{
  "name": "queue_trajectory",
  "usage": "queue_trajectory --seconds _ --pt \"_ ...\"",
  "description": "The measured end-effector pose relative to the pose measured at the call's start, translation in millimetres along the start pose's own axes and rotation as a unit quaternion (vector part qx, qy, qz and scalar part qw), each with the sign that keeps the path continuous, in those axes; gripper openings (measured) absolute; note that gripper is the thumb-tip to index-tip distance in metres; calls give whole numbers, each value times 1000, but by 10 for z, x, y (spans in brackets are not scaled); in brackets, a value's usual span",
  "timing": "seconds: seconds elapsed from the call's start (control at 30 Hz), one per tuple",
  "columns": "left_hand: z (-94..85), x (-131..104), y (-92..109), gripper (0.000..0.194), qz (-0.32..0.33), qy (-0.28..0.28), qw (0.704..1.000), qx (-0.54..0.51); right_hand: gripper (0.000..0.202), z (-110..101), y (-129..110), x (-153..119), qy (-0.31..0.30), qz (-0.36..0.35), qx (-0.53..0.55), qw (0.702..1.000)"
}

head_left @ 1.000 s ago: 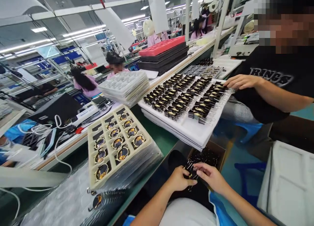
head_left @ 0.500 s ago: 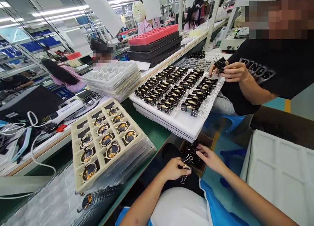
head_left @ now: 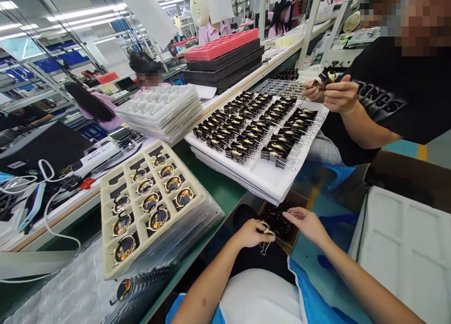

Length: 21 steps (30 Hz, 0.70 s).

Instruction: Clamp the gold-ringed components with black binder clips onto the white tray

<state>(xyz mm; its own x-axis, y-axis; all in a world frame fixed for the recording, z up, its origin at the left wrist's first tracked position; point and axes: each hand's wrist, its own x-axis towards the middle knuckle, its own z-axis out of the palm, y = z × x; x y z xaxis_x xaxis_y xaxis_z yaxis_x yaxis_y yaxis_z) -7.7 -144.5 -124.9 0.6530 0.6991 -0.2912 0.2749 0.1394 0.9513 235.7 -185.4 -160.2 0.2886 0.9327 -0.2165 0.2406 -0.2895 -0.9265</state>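
Observation:
Low over my lap, my left hand (head_left: 251, 233) is closed around a gold-rimmed round watch case (head_left: 268, 230). The wire handle of a binder clip (head_left: 263, 249) sticks out below it. My right hand (head_left: 307, 224) has its fingertips pinched together above an open cardboard box (head_left: 291, 239) of small dark pieces that look like binder clips. Whatever the pinch holds is too small to make out. To my left, a cream tray (head_left: 105, 220) carries several similar round watch cases (head_left: 158, 219) with orange inner parts.
A white foam tray (head_left: 260, 176) ahead bears rows of black binder clips (head_left: 278, 150) on gold parts. A co-worker's hands (head_left: 338, 94) hold another clipped part at the right. Stacked clear trays (head_left: 162, 108) stand behind; white panels (head_left: 405, 239) lie at right.
My right hand's spread fingers have drawn together into a pinch over the box. In my left hand the watch case has turned, and the upper wire handles no longer show. The co-worker's hands have shifted.

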Motion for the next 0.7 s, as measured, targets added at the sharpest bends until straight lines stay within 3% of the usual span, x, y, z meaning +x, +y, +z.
queue_trajectory --seconds 0.07,0.13,0.2,0.27,0.37,0.5,0.63,0.7 --pt "49 84 2 55 18 66 997 -31 81 -54 62 38 25 -12 -54 998" --pt "114 180 20 58 32 116 991 -64 87 6 80 -12 -46 -22 -31 998" --pt "182 264 47 59 40 142 985 -92 73 153 60 -124 -153 -15 43 987" --pt "234 318 75 59 46 150 981 -113 58 309 26 -242 -193 0 105 976" --pt "248 345 101 57 55 161 977 -132 55 400 7 -325 -163 11 131 978" --pt "170 350 115 56 69 214 963 -145 55 221 71 -213 -162 22 88 983" --pt "165 369 110 56 74 248 951 -169 86 101 90 -60 -70 -19 -45 996" --pt "223 368 92 59 71 246 947 -195 91 184 38 -57 -93 -29 -46 994"
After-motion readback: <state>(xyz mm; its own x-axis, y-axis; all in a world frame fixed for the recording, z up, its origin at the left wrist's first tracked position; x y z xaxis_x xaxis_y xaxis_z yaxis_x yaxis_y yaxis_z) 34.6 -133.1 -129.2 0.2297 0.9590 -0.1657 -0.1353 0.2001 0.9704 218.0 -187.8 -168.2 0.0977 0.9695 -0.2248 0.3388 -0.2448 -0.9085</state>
